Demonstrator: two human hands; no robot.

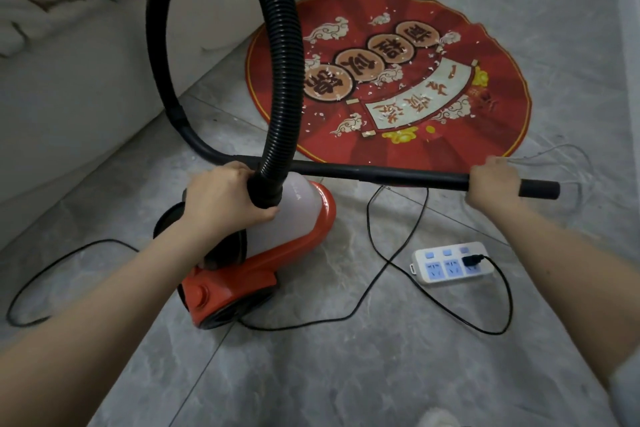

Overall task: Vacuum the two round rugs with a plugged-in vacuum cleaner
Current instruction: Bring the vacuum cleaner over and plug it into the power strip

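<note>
Hose end point(265, 196) gripped in left hand point(221, 203); wand point(381, 175) in right hand point(493, 184).

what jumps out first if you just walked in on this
The round red rug on the grey floor, littered with white scraps, sits at upper centre beside a pale sofa. In front of it a thick black hose loops up from the orange vacuum cleaner; the left hand grips the hose's lower end and the right hand grips the black wand. At lower right, a black plug sits in a white power strip.
</note>
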